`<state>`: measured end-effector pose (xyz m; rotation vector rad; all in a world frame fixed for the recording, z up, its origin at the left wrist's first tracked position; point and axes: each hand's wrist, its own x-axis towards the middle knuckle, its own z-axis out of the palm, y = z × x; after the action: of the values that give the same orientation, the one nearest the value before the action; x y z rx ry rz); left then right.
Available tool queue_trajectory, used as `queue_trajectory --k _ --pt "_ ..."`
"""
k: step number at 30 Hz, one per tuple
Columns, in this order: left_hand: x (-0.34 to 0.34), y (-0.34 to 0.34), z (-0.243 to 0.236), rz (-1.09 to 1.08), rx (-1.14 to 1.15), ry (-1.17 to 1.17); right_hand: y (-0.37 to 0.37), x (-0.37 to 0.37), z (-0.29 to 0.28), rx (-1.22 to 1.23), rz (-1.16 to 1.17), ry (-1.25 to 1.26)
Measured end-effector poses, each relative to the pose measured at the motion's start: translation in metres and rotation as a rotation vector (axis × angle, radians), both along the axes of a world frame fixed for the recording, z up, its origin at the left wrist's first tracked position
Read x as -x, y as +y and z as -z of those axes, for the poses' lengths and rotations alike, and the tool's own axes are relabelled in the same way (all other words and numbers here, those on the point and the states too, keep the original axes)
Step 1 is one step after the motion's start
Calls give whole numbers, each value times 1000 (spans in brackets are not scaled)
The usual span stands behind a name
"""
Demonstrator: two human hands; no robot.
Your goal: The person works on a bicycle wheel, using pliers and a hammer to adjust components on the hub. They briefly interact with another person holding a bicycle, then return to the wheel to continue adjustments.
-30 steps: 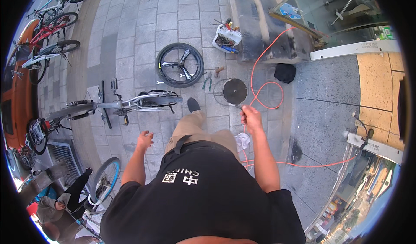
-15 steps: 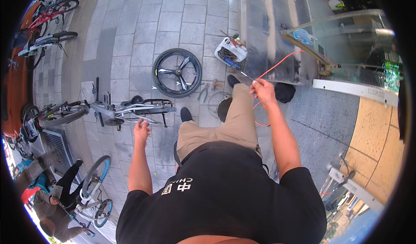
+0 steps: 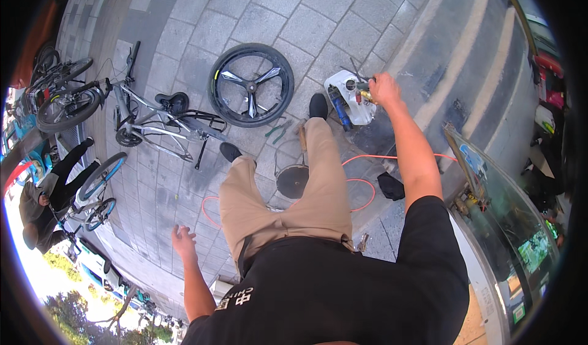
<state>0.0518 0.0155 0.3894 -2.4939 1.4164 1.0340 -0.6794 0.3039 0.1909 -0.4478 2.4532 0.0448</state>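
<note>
My right hand point(image 3: 385, 90) reaches to the right edge of a white cut-open plastic jug point(image 3: 362, 113) full of tools. Its fingers are closed beside several handles, and what they hold is hidden. A blue-handled tool point(image 3: 340, 110) leans out of the jug's near side. My left hand point(image 3: 184, 241) hangs low at the left, fingers apart, with nothing in it. A black-tyred three-spoke wheel point(image 3: 252, 85) lies flat on the paving ahead of my feet. Left of it, a silver bicycle frame point(image 3: 146, 111) with its saddle point(image 3: 173, 102) rests on the ground.
Green-handled pliers point(image 3: 280, 133), a hammer point(image 3: 302, 138) and a round dark disc point(image 3: 292, 181) lie between my feet. An orange hose point(image 3: 373, 156) crosses the ground near a black bag point(image 3: 391, 186). Steps point(image 3: 453, 57) and a glass door point(image 3: 508, 207) stand right; a person point(image 3: 37, 207) and bicycles are left.
My right hand, which held a thin metal-shafted tool, has moved forward to the jug. My left hand has dropped back toward my side. The whole view has turned and shifted.
</note>
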Motion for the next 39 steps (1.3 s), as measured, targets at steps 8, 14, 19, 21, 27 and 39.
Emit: queue_trajectory --k 8,14,19,21,27,39 --pt "171 2 123 359 -20 513 16 24 77 -61 -155 -21" --pt "200 12 238 593 -108 739 23 11 91 -59 -185 13" --pt "181 -2 324 732 -105 731 22 10 98 -9 -271 68" --pt "159 2 360 710 -49 705 12 2 93 3 -393 52" --pt "165 -40 354 859 -44 595 24 5 121 9 -451 171" --pt "123 10 339 842 281 662 -37 -4 114 -375 -557 314"
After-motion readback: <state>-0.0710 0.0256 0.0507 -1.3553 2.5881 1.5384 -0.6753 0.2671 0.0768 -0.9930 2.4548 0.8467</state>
